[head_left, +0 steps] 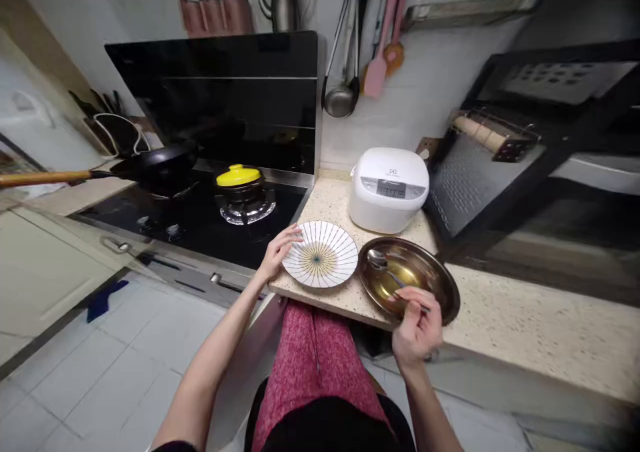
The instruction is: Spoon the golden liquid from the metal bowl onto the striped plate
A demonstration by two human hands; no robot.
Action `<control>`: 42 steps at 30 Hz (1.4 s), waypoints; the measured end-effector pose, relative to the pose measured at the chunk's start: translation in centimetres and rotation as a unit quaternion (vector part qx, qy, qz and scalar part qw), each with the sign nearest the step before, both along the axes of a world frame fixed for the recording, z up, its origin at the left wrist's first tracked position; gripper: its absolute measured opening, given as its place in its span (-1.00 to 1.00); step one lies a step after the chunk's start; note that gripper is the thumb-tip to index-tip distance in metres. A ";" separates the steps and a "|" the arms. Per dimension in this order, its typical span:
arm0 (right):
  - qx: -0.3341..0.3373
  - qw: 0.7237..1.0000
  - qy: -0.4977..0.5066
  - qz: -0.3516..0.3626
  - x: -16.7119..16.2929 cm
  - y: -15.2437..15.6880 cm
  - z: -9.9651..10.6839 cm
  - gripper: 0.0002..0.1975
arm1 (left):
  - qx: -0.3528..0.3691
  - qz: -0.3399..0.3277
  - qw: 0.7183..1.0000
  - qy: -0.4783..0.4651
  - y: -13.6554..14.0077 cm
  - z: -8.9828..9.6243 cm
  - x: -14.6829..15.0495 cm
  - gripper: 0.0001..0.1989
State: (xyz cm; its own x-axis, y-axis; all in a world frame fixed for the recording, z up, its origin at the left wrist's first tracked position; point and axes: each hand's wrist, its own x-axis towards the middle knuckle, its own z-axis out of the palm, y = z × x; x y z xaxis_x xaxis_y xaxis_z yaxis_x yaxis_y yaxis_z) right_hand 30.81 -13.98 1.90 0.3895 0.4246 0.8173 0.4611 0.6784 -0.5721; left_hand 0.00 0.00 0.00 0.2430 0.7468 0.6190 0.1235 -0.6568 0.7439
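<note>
Our right hand [417,329] was pinched shut on the handle of a long metal spoon [387,270], whose axis ran up and to the left from that hand, its bowl resting inside the round brassy metal bowl [440,285] on the speckled stone bench [525,325]. Our left hand [278,251], fingers loosely open, touched the left rim of the white striped ceramic plate [320,255], which lay just left of the metal bowl and well nearer that hand.

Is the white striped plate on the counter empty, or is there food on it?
Empty: the plate shows its whole striped pattern, nothing on it. The left hand touches its rim.
</note>
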 end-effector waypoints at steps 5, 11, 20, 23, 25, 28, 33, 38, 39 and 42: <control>0.007 0.992 -0.123 -0.006 0.5 -0.4 0.1 -0.84 | 0.001 0.001 1.000 -0.003 0.0 0.0 0.0 -0.61; 0.054 0.974 -0.218 0.028 0.5 -0.5 0.8 -0.78 | 0.005 -0.003 1.000 -0.002 0.1 -0.1 0.0 -0.63; 0.025 0.991 -0.131 0.030 -0.6 -0.9 0.6 -0.81 | 0.006 -0.003 1.000 0.002 0.1 0.0 -0.1 -0.63; 0.005 0.999 -0.028 0.038 -1.9 -1.1 0.4 -0.82 | 0.008 -0.003 1.000 0.000 0.1 0.0 0.0 -0.62; -0.013 0.998 -0.008 0.063 -2.9 -1.0 0.2 -0.82 | 0.007 -0.002 1.000 0.001 0.0 0.1 0.0 -0.62; -0.048 0.993 -0.029 0.105 -4.4 -0.4 0.0 -0.81 | 0.005 0.001 1.000 0.002 0.0 0.1 0.0 -0.61; -0.106 0.985 -0.024 0.137 -5.9 0.9 -0.7 -0.80 | 0.004 0.002 1.000 0.003 -0.1 0.2 0.1 -0.61; -0.135 0.980 -0.006 0.144 -6.2 1.6 -1.7 -0.78 | 0.002 0.000 1.000 0.001 0.0 0.2 0.0 -0.63; -0.141 0.979 -0.001 0.147 -6.2 1.6 -1.8 -0.78 | 0.002 0.000 1.000 0.000 0.0 0.2 0.0 -0.63; -0.158 0.974 0.023 0.160 -6.4 1.6 -2.1 -0.76 | 0.002 -0.001 1.000 0.001 0.0 0.2 0.0 -0.62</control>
